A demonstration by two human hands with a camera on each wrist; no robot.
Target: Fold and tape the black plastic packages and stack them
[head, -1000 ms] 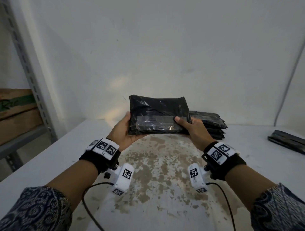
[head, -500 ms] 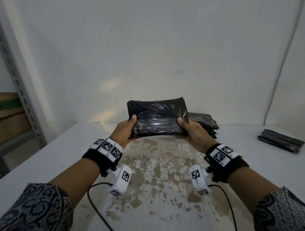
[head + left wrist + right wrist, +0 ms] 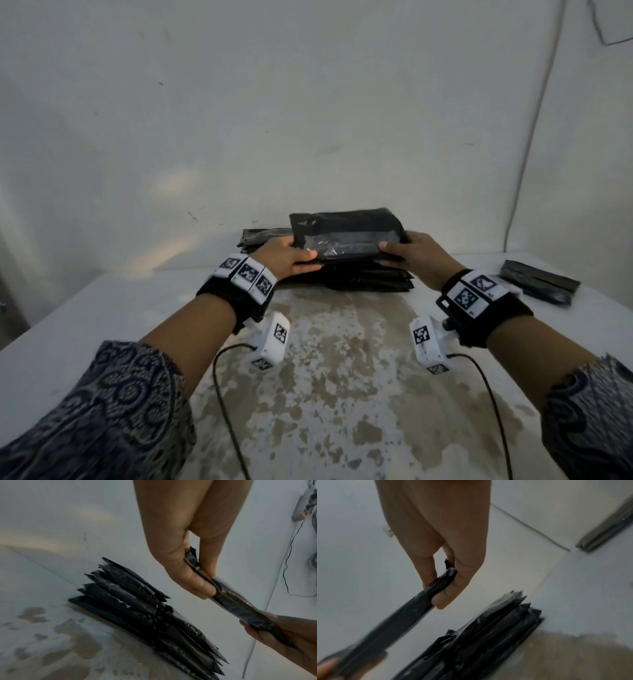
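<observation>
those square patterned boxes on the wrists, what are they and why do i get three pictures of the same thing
They are bands and small cameras worn on a person's wrists; no machine is here. The wide picture comes from a camera on the person's head, looking down at both hands. The other two come from the wrist cameras, each looking along one hand.

The left hand and the right hand each pinch one end of a folded black package with a clear tape strip across it. The wrist views show it above, not touching, the stack of packages on the white table. More black packages lie on the table to the right. Whether those are taped I cannot tell.
</observation>
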